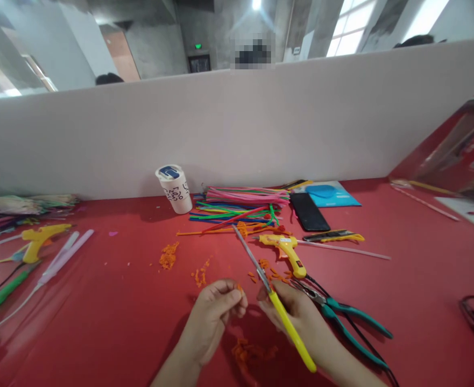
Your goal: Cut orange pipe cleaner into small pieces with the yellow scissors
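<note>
Between the thumb and fingers of my left hand (216, 309) is a small orange piece (239, 289), closely pinched. My right hand (297, 312) grips scissors (287, 322) with yellow handles, their blades pointing up and to the left. Just beyond the hands lie orange scraps (201, 273) and a small orange heap (169, 256). More orange bits (275, 271) are scattered past my right hand. Nearest me, below both hands, sits another orange clump (247, 352).
A yellow glue gun (287, 250) and green-handled pliers (341, 312) lie to the right. Farther back are a bundle of coloured pipe cleaners (240, 201), a white cup (175, 191) and a black phone (310, 212). Another glue gun (41, 239) is at left.
</note>
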`<move>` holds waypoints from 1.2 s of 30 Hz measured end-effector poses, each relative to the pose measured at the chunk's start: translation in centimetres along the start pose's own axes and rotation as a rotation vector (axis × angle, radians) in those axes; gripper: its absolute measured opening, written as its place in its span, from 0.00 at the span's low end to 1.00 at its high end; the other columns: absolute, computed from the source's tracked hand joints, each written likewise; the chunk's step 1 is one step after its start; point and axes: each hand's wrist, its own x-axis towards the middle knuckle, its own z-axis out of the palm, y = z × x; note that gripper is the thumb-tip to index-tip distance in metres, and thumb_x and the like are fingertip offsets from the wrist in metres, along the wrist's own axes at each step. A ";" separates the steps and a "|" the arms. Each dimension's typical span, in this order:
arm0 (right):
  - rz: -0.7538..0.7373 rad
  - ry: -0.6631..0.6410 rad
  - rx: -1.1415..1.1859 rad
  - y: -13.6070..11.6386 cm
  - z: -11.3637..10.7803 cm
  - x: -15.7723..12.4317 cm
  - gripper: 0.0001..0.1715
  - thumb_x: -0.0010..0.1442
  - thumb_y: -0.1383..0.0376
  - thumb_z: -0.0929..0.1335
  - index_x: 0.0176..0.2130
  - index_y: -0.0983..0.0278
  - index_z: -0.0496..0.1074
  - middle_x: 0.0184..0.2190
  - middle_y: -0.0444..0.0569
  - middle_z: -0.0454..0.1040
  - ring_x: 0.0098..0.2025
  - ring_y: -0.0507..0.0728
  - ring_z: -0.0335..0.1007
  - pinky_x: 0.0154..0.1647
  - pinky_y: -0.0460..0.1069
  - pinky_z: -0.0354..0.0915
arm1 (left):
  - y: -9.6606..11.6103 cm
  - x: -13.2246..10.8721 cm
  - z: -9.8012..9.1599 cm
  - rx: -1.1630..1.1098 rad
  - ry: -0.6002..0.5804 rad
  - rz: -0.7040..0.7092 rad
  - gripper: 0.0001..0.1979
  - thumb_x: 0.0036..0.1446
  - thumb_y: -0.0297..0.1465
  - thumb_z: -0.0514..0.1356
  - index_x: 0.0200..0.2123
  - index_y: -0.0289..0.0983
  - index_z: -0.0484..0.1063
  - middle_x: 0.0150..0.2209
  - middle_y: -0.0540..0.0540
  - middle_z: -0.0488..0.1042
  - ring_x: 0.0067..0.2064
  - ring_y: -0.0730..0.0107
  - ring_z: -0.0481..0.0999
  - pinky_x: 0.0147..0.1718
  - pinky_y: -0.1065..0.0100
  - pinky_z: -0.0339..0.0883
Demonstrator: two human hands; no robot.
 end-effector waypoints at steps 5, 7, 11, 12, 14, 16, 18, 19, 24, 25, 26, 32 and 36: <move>0.163 -0.045 0.311 -0.3 0.6 -0.1 0.15 0.48 0.54 0.65 0.30 0.63 0.61 0.09 0.32 0.53 0.10 0.45 0.45 0.10 0.42 0.45 | -0.9 -0.3 0.4 0.044 -0.101 -0.174 0.04 0.43 0.27 0.63 0.24 0.30 0.72 0.20 0.48 0.70 0.22 0.78 0.66 0.24 0.76 0.58; 0.159 -0.064 0.344 -0.4 0.7 -0.3 0.15 0.46 0.55 0.66 0.28 0.63 0.61 0.09 0.32 0.54 0.09 0.45 0.45 0.09 0.41 0.44 | -1.1 -0.3 0.5 0.080 -0.125 -0.196 0.06 0.42 0.28 0.63 0.25 0.30 0.72 0.20 0.48 0.70 0.22 0.78 0.66 0.24 0.75 0.57; 0.140 -0.036 0.331 -0.9 0.6 -0.4 0.13 0.47 0.58 0.65 0.23 0.63 0.59 0.08 0.32 0.51 0.09 0.44 0.44 0.10 0.41 0.44 | -1.2 -0.3 0.7 0.253 -0.065 -0.068 0.05 0.42 0.29 0.62 0.24 0.32 0.72 0.21 0.48 0.70 0.23 0.75 0.66 0.25 0.73 0.58; 0.135 -0.013 0.315 -1.0 0.6 -0.4 0.12 0.47 0.58 0.64 0.22 0.62 0.57 0.09 0.32 0.50 0.10 0.44 0.44 0.10 0.41 0.44 | -1.2 -0.3 0.7 0.327 -0.034 0.001 0.04 0.42 0.28 0.62 0.24 0.33 0.72 0.21 0.48 0.70 0.24 0.73 0.66 0.26 0.73 0.58; 0.129 0.021 0.277 -1.0 0.5 -0.3 0.12 0.47 0.60 0.63 0.22 0.62 0.55 0.10 0.32 0.50 0.10 0.44 0.44 0.11 0.41 0.44 | -1.3 -0.3 0.8 0.500 0.016 0.146 0.01 0.40 0.26 0.62 0.21 0.35 0.72 0.21 0.49 0.69 0.26 0.71 0.66 0.27 0.72 0.59; 0.128 0.025 0.234 -0.9 0.6 -0.3 0.11 0.48 0.62 0.62 0.22 0.61 0.53 0.10 0.32 0.50 0.11 0.44 0.45 0.12 0.42 0.44 | -1.4 -0.3 0.8 0.646 0.045 0.247 0.02 0.41 0.25 0.61 0.20 0.36 0.71 0.22 0.49 0.69 0.27 0.71 0.66 0.28 0.72 0.59; 0.124 0.015 0.194 -0.9 0.7 -0.3 0.10 0.48 0.62 0.61 0.23 0.61 0.53 0.11 0.32 0.51 0.11 0.44 0.45 0.12 0.42 0.44 | -1.5 -0.3 0.9 0.701 0.066 0.283 0.04 0.42 0.25 0.60 0.19 0.37 0.71 0.21 0.50 0.68 0.26 0.71 0.66 0.27 0.72 0.59; 0.121 0.015 0.179 -0.9 0.7 -0.3 0.10 0.49 0.62 0.61 0.23 0.61 0.53 0.11 0.32 0.51 0.11 0.44 0.45 0.13 0.42 0.44 | -1.5 -0.3 0.9 0.682 0.074 0.268 0.04 0.41 0.26 0.60 0.18 0.36 0.70 0.20 0.50 0.68 0.25 0.72 0.65 0.26 0.73 0.59; 0.074 0.040 0.125 -0.8 0.5 -0.1 0.10 0.50 0.62 0.59 0.22 0.61 0.52 0.14 0.34 0.49 0.15 0.45 0.46 0.16 0.43 0.47 | -0.9 -0.3 0.8 0.283 0.112 0.086 0.03 0.40 0.27 0.62 0.21 0.34 0.70 0.18 0.51 0.68 0.22 0.76 0.65 0.24 0.74 0.58; 0.046 0.037 0.097 -0.7 0.4 -0.1 0.10 0.50 0.62 0.59 0.22 0.61 0.51 0.15 0.35 0.50 0.16 0.46 0.47 0.17 0.43 0.48 | -0.8 -0.2 0.7 0.200 0.125 0.073 0.03 0.41 0.27 0.62 0.22 0.34 0.70 0.19 0.50 0.70 0.22 0.76 0.66 0.24 0.74 0.59; 0.014 0.032 0.047 -0.6 0.2 -0.1 0.11 0.50 0.61 0.60 0.22 0.61 0.51 0.16 0.35 0.51 0.18 0.46 0.48 0.18 0.43 0.49 | -0.7 -0.2 0.6 0.129 0.140 0.072 0.04 0.41 0.27 0.62 0.22 0.34 0.70 0.20 0.50 0.70 0.22 0.76 0.66 0.25 0.75 0.59; -0.067 0.015 -0.557 0.2 -0.5 -0.9 0.17 0.45 0.54 0.66 0.26 0.62 0.58 0.20 0.42 0.66 0.20 0.50 0.58 0.20 0.45 0.48 | -0.3 0.3 -0.2 -0.063 0.266 0.179 0.04 0.40 0.24 0.63 0.22 0.35 0.69 0.23 0.52 0.70 0.26 0.78 0.68 0.29 0.75 0.62; -0.155 -0.025 -0.832 1.1 -0.3 -1.0 0.14 0.52 0.54 0.62 0.30 0.63 0.60 0.21 0.47 0.71 0.21 0.55 0.65 0.20 0.46 0.46 | 0.1 0.4 -0.7 -0.041 0.296 0.253 0.02 0.43 0.24 0.61 0.23 0.35 0.70 0.24 0.52 0.70 0.27 0.78 0.68 0.31 0.76 0.62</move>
